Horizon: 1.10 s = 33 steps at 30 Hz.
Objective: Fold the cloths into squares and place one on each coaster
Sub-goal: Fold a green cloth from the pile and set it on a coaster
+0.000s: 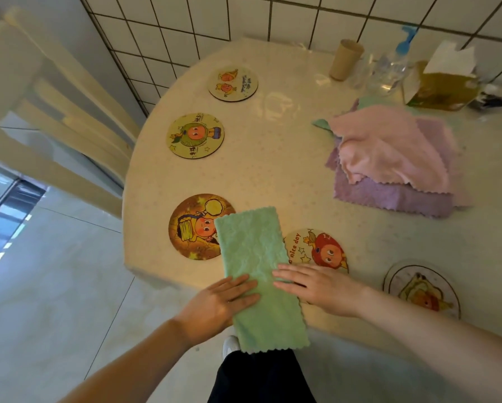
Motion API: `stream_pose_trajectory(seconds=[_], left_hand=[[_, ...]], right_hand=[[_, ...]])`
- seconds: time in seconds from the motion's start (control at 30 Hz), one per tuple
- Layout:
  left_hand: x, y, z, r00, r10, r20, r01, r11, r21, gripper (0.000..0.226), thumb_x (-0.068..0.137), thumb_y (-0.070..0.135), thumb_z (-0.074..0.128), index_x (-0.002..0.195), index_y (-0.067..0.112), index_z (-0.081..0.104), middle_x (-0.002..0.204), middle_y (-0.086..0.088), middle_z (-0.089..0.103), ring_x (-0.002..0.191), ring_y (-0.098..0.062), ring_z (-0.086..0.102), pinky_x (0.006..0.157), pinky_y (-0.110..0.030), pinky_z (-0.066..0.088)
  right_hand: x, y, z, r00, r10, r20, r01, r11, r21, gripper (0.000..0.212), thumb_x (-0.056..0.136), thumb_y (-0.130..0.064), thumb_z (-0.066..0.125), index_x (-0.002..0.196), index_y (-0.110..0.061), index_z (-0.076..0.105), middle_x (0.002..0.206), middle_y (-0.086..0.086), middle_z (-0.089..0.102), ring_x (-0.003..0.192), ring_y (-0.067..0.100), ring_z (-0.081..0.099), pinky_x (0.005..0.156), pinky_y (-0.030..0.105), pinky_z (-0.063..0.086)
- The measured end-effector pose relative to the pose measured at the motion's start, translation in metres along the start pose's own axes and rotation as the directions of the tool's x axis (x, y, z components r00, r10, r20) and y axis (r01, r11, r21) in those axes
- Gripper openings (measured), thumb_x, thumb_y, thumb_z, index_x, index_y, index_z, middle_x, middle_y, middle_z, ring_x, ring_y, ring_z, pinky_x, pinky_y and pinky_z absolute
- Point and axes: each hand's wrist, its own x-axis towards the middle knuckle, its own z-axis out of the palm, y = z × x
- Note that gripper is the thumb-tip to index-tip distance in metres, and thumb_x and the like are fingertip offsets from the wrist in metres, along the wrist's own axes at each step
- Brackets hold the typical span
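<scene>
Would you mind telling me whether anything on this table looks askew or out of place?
The green cloth lies as a long strip, overlapping two coasters and hanging past the table edge. Both hands rest flat on it.

Five round coasters are counted on the table (273, 175): one at upper centre (233, 83), one below it to the left (196, 135), one at centre left (194, 228), one at lower centre (316, 250) and one at lower right (422, 289). Four cloths are seen: a green strip (255, 257), a pink one (389, 146), a purple one (395, 196) and a pale green one (321, 123) showing beneath the pile. Two hands are counted, the left hand (217, 303) and the right hand (319, 287).
</scene>
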Motion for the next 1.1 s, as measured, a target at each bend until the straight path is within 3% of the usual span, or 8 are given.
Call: stream_pose_trajectory(seconds=[0.17,0.23,0.33,0.4,0.53,0.7,0.87,1.1], left_hand=[[0.011,0.004,-0.025,0.972,-0.232,-0.019,0.214,0.922,-0.323,0.05,0.096,0.052,0.032,0.138,0.029,0.049,0.134,0.003,0.058,0.119,-0.016,0.057,0.098,-0.032,0.049],[0.021,0.002,-0.036,0.919,-0.382,0.099,0.382,0.798,-0.466,0.064,0.089,0.068,0.023,0.134,0.034,0.053,0.121,0.003,0.067,0.101,-0.017,0.064,0.09,-0.029,0.05],[0.033,-0.008,-0.045,0.77,-0.604,0.206,0.561,0.487,-0.67,0.062,0.083,0.07,0.039,0.103,0.021,0.071,0.093,-0.007,0.072,0.081,-0.025,0.066,0.075,-0.045,0.053],[0.043,-0.013,-0.05,0.635,-0.727,0.259,0.574,0.22,-0.789,0.046,0.087,0.052,0.055,0.092,0.01,0.071,0.085,-0.005,0.074,0.077,-0.023,0.069,0.074,-0.048,0.056],[0.055,-0.015,-0.055,0.429,-0.838,0.337,0.455,-0.122,-0.882,0.02,0.093,0.021,0.06,0.094,0.003,0.07,0.082,-0.004,0.073,0.073,-0.018,0.07,0.068,-0.039,0.059],[0.055,-0.018,-0.039,0.267,-0.922,0.282,0.465,-0.132,-0.875,0.016,0.091,0.025,0.062,0.085,0.012,0.069,0.082,-0.008,0.072,0.081,-0.031,0.069,0.069,-0.054,0.057],[0.065,-0.018,-0.04,0.237,-0.949,0.207,0.538,-0.049,-0.841,0.025,0.094,0.029,0.056,0.072,0.017,0.061,0.071,-0.001,0.066,0.068,-0.022,0.059,0.059,-0.033,0.045],[0.073,-0.023,-0.042,0.15,-0.971,0.187,0.711,-0.025,-0.703,0.031,0.093,0.037,0.055,0.07,0.015,0.055,0.066,0.001,0.059,0.064,-0.018,0.053,0.057,-0.032,0.042]], right_hand=[[-0.005,-0.001,0.005,0.999,-0.014,-0.04,0.014,1.0,-0.005,0.07,0.075,-0.013,0.058,0.141,-0.019,0.037,0.149,0.002,0.038,0.138,0.018,0.032,0.112,0.039,0.028],[0.0,-0.003,0.001,0.993,0.085,-0.084,-0.068,0.978,0.195,0.054,0.086,-0.029,0.051,0.139,-0.023,0.041,0.143,-0.004,0.045,0.134,0.01,0.039,0.113,0.036,0.03],[0.014,-0.006,-0.017,0.921,0.38,0.086,-0.339,0.673,0.658,0.031,0.092,-0.036,0.05,0.123,-0.037,0.053,0.11,-0.013,0.066,0.089,-0.006,0.059,0.083,0.021,0.052],[0.028,-0.004,-0.025,0.828,0.556,0.071,-0.394,0.488,0.779,0.01,0.093,-0.034,0.053,0.098,-0.039,0.059,0.074,-0.01,0.067,0.055,0.002,0.055,0.05,0.019,0.044],[0.054,0.011,-0.027,0.712,0.701,0.048,-0.43,0.38,0.819,0.028,0.092,-0.039,0.052,0.074,-0.018,0.056,0.057,0.002,0.057,0.046,0.008,0.043,0.046,0.028,0.034],[0.074,0.02,-0.022,0.659,0.743,0.117,-0.529,0.347,0.774,0.033,0.093,-0.039,0.051,0.068,-0.018,0.05,0.051,-0.006,0.046,0.044,0.008,0.037,0.046,0.029,0.033],[0.076,0.019,-0.02,0.6,0.781,0.171,-0.589,0.288,0.755,0.034,0.095,-0.033,0.048,0.071,-0.01,0.05,0.053,-0.005,0.046,0.045,0.011,0.039,0.046,0.03,0.033],[0.091,0.022,-0.028,0.51,0.802,0.311,-0.731,0.213,0.648,0.02,0.094,-0.029,0.046,0.078,-0.019,0.05,0.07,-0.003,0.056,0.057,0.013,0.053,0.051,0.03,0.043]])
